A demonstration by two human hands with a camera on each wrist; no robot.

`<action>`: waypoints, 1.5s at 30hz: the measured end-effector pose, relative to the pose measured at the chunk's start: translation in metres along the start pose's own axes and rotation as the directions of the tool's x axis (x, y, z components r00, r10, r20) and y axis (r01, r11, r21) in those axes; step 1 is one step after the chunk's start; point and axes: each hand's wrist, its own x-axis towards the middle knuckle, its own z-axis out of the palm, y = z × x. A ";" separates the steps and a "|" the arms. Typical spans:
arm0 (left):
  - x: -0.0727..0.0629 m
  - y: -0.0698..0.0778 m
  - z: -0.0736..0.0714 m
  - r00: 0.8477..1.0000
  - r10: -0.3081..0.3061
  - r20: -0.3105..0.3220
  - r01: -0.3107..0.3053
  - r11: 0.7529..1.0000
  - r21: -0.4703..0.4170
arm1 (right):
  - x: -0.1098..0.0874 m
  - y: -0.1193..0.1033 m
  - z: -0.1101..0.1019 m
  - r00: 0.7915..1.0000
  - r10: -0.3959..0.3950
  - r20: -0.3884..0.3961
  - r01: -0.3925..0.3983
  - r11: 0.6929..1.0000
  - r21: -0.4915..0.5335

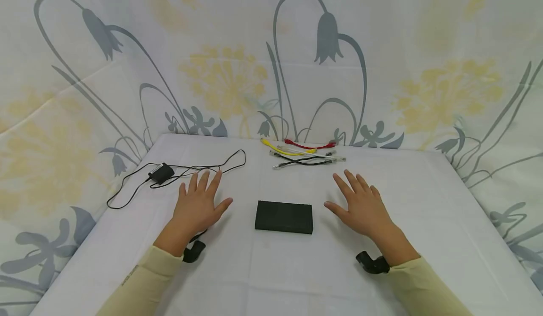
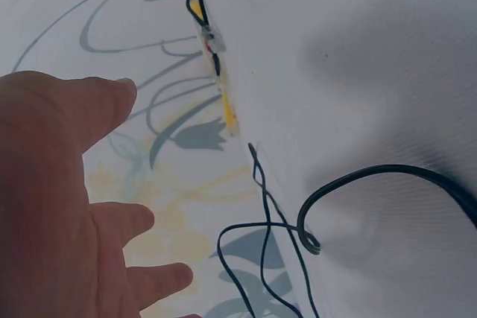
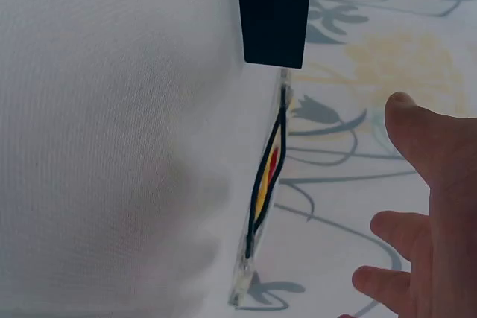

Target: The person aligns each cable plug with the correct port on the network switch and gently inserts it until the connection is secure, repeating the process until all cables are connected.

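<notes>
A flat black box (image 1: pixel 283 217) with a ridged edge lies on the white table between my two hands. My left hand (image 1: pixel 198 207), fingers spread, is left of the box and touches nothing I can make out. Just beyond its fingertips runs the thin black cord of a power adapter (image 1: pixel 161 173). On the other side, my right hand (image 1: pixel 360 205) is held with spread fingers, apart from the box. Short network cables lie behind the box: a yellow one (image 1: pixel 288 149), a red one (image 1: pixel 310 145), a white one (image 1: pixel 311 154) and black ones (image 1: pixel 302 163).
A white cloth covers the table (image 1: pixel 271 278). Behind it and at both sides hangs a curtain (image 1: pixel 237 33) with grey and yellow flowers. A black wrist mount (image 1: pixel 194 251) is on the left wrist and another mount (image 1: pixel 372 262) on the right.
</notes>
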 end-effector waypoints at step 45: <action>-0.017 -0.012 0.001 0.993 -0.023 0.119 0.018 0.999 0.043 | -0.001 -0.041 0.029 0.978 -0.182 0.106 0.164 0.974 0.157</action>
